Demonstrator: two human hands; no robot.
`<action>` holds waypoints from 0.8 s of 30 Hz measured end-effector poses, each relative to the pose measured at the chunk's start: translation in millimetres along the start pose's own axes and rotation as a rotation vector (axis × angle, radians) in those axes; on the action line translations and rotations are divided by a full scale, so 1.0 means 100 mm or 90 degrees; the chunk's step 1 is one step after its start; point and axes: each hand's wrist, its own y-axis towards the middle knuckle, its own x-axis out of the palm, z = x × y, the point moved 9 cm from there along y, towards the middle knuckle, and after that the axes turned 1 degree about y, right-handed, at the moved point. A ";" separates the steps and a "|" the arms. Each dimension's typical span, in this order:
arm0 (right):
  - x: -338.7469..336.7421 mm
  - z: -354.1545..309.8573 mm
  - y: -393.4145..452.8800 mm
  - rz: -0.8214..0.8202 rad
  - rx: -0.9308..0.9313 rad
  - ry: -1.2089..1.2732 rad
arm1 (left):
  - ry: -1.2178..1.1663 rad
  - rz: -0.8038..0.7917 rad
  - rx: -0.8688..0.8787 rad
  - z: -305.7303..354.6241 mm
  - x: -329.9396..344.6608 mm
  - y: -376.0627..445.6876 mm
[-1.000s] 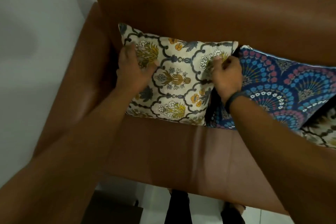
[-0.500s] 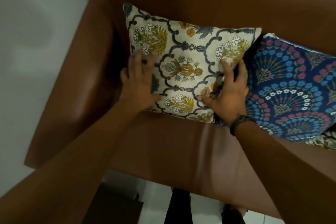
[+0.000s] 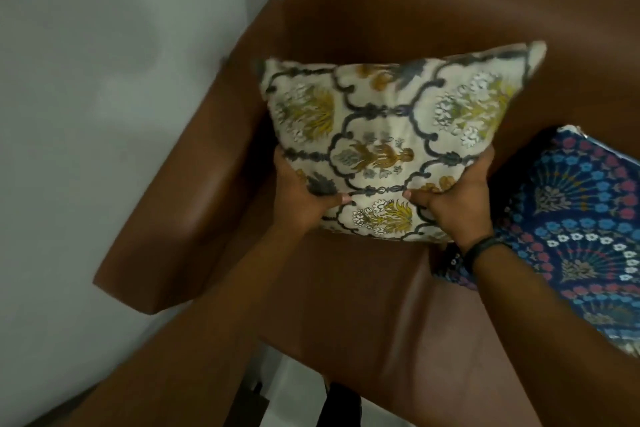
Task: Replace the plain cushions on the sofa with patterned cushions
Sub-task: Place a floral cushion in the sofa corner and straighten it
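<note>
I see the brown sofa [image 3: 398, 305] filling most of the view, with no plain cushions on the part in view. At right the blue patterned cushion [image 3: 588, 236] already leans in place. At the left end, the cream floral cushion [image 3: 391, 146] stands upright against the backrest. My left hand [image 3: 301, 198] and right hand [image 3: 453, 204] clench its lower corners, fingers wrapped behind. I judge only final settling remains here.

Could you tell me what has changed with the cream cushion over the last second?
Both hands, left hand and right hand, shifted from its face to its lower corners, gripped the cream cushion and seem to lift it. The blue cushion stayed on the sofa.
</note>
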 end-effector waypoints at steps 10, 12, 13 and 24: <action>0.83 -1.56 0.54 -0.209 -0.198 -0.377 | -0.248 0.183 -0.233 -0.54 -0.06 -0.34; 0.89 -1.44 0.63 -0.216 -0.157 -0.432 | -0.216 0.150 -0.267 -0.66 0.01 -0.25; 0.91 -1.38 0.65 -0.213 -0.147 -0.450 | -0.192 0.130 -0.286 -0.72 0.05 -0.21; 0.46 -0.89 0.21 -0.057 -0.065 -0.369 | -0.104 0.150 -0.281 -0.68 0.02 -0.46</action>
